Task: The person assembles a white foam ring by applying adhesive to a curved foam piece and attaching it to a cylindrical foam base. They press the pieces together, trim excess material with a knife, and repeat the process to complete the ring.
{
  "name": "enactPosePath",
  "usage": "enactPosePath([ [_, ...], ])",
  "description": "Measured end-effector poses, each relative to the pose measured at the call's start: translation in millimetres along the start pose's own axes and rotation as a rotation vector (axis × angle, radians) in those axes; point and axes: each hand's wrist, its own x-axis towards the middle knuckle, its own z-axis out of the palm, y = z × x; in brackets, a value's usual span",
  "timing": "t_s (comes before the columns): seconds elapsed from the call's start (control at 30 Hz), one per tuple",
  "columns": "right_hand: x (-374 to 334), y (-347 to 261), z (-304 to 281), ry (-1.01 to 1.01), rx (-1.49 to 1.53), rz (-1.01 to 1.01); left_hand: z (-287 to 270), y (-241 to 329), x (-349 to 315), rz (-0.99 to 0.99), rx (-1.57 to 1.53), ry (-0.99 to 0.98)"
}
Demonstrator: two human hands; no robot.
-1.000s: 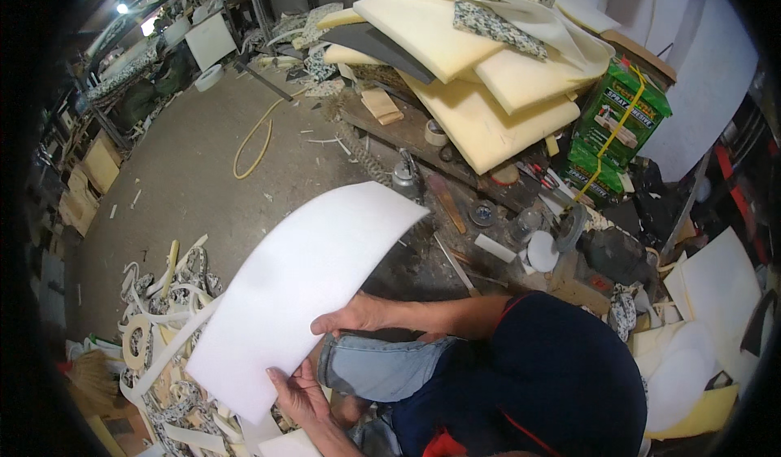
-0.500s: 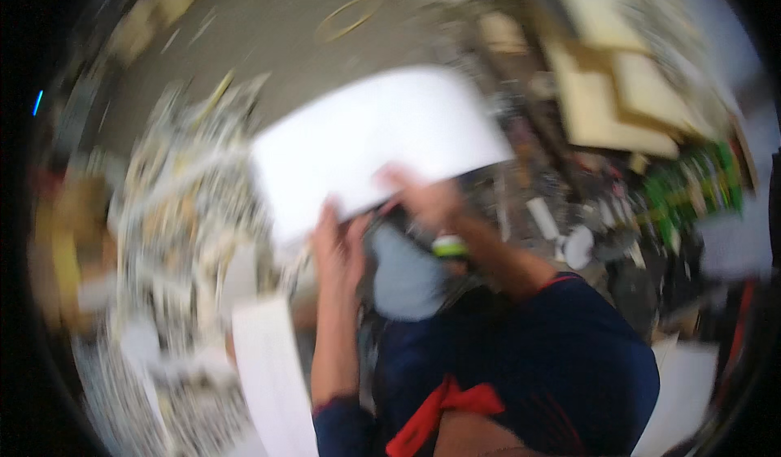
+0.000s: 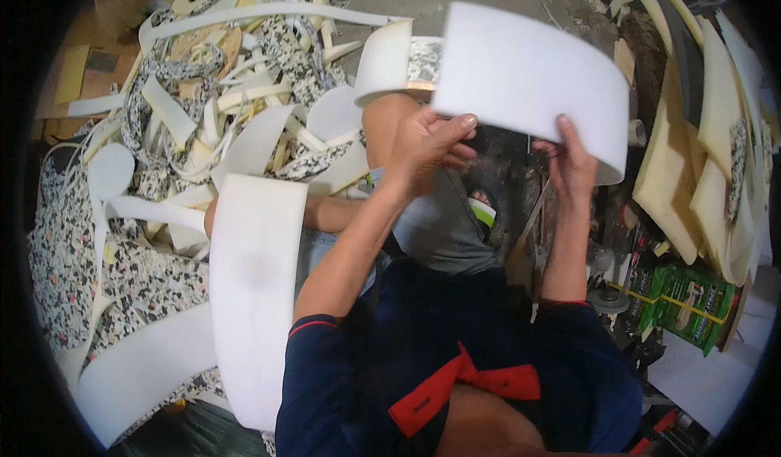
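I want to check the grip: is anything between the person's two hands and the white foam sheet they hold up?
Nothing visible. The left hand grips the near edge of the white foam sheet directly, and the right hand holds its lower edge, fingers on the foam itself.

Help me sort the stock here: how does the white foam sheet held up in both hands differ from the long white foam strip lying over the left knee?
The held foam sheet is broad and curved, raised off the lap by the left hand and right hand. The foam strip is narrower and longer, draped over the leg, with no hand on it. The sheet looks motion-blurred; the strip is sharp. Both are plain white foam.
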Motion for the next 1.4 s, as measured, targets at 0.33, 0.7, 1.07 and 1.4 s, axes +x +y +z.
enactPosePath([
  [0.33,49,2,-5,-0.053,-0.070,-0.031,-143,29,96,0.588,1.018,0.380],
  [0.7,58,28,9,-0.054,-0.128,-0.008,-146,-12,139,0.691,1.021,0.108],
  [1.07,72,52,13,-0.088,-0.080,-0.010,-135,-1,137,0.607,1.115,0.045],
  [1.4,73,59,10,-0.063,-0.085,-0.003,-132,0,139,0.618,1.140,0.023],
])
